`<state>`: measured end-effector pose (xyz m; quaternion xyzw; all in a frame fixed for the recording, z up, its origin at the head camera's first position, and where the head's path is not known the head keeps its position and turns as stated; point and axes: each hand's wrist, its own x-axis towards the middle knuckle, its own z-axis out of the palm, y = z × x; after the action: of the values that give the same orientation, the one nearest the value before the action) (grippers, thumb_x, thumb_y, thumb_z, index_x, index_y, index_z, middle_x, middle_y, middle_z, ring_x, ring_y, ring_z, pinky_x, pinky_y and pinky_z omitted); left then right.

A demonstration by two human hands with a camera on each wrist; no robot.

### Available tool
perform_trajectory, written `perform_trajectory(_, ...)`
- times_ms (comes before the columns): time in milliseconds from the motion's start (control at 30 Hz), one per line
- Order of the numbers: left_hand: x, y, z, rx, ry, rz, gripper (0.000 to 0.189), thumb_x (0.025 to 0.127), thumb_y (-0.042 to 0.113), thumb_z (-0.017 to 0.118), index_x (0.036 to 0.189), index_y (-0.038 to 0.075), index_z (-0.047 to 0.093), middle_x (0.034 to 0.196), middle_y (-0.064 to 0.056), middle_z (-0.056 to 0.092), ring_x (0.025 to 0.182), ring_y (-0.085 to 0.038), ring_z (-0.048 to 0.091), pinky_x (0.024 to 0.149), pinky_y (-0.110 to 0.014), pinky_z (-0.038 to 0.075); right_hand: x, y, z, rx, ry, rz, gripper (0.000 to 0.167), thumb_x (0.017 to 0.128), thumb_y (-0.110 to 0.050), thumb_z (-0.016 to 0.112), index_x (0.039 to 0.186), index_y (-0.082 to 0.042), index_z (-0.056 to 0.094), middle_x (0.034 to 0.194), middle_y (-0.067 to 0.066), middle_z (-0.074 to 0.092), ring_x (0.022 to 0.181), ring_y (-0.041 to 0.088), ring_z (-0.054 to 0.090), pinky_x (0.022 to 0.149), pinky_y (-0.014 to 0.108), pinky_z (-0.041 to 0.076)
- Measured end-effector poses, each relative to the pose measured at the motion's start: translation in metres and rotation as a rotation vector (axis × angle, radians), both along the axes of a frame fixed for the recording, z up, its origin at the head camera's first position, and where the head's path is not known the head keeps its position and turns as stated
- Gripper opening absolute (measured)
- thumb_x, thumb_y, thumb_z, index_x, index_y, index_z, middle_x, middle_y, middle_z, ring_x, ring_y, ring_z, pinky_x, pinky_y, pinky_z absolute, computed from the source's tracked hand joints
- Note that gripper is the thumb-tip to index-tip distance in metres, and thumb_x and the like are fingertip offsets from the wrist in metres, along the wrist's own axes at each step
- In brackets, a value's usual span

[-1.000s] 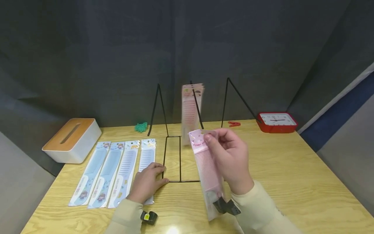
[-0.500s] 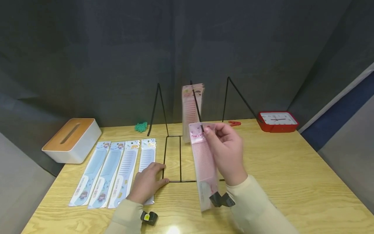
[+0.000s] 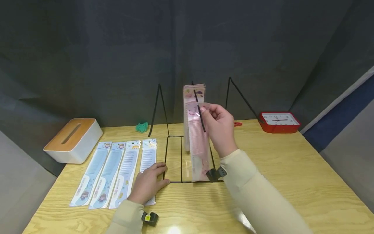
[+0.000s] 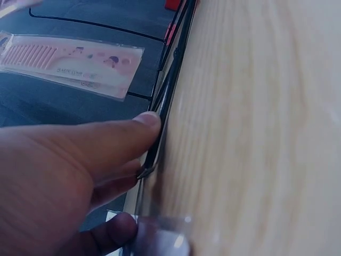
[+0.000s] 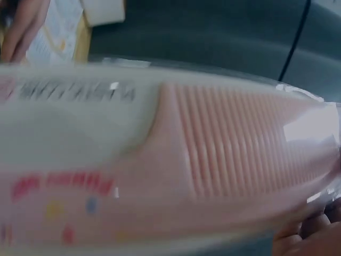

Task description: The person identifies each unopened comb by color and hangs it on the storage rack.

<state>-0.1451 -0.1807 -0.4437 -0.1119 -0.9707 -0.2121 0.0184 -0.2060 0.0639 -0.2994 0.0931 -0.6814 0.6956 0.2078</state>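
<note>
My right hand pinches the top right edge of a packaged pink comb. Out in front of this package sticks the tip of the middle prong of a black wire display rack. Behind hang several more packaged pink combs on that prong, mostly covered by the front one. My left hand holds the rack's base at its front left corner, low on the table; the left wrist view shows the thumb against the black bar. Clear film and pink comb teeth fill the right wrist view.
Several packaged blue combs lie in a row at the left. Beyond them stands a white tissue box with a wooden lid. A green bundle, a red clip and a red clock sit along the back of the table.
My right hand has moved forward and up with the pink comb package, and the prong's tip has come out further in front of it. The left hand has stayed at the rack's corner.
</note>
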Motion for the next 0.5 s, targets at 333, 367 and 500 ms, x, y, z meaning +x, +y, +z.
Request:
perform_trajectory(333,-0.002,0.001,0.001,0.002,-0.012,0.003,0.052,0.089,0.036,0.077,0.133,0.011,0.066,0.145,0.000,0.055,0.131,-0.029,0.054,0.099,-0.070,0.038,-0.043,0.002,0.009,0.075,-0.164,-0.046,0.034,0.094,-0.041,0.071,0.101,-0.008,0.068,0.088,0.005,0.058,0.079,0.016,0.051,0.060,0.025,0.042)
perform_trajectory(367,-0.002,0.001,0.001,0.000,-0.010,0.004,0.052,0.089,0.036,0.077,0.133,0.011,0.066,0.145,0.000,0.056,0.131,-0.029,0.054,0.099,-0.069,0.039,-0.046,0.002,0.010,0.080,-0.173,-0.052,0.035,0.093,-0.042,0.071,0.101,-0.009,0.068,0.089,0.004,0.059,0.079,0.016,0.051,0.061,0.025,0.042)
perform_trajectory(500,-0.002,-0.002,-0.001,-0.015,-0.004,0.005,0.052,0.089,0.038,0.077,0.133,0.012,0.066,0.145,0.001,0.056,0.130,-0.028,0.054,0.098,-0.068,0.040,-0.055,-0.002,0.013,0.079,-0.213,-0.058,0.037,0.092,-0.046,0.071,0.101,-0.010,0.068,0.090,0.005,0.059,0.079,0.016,0.051,0.059,0.027,0.043)
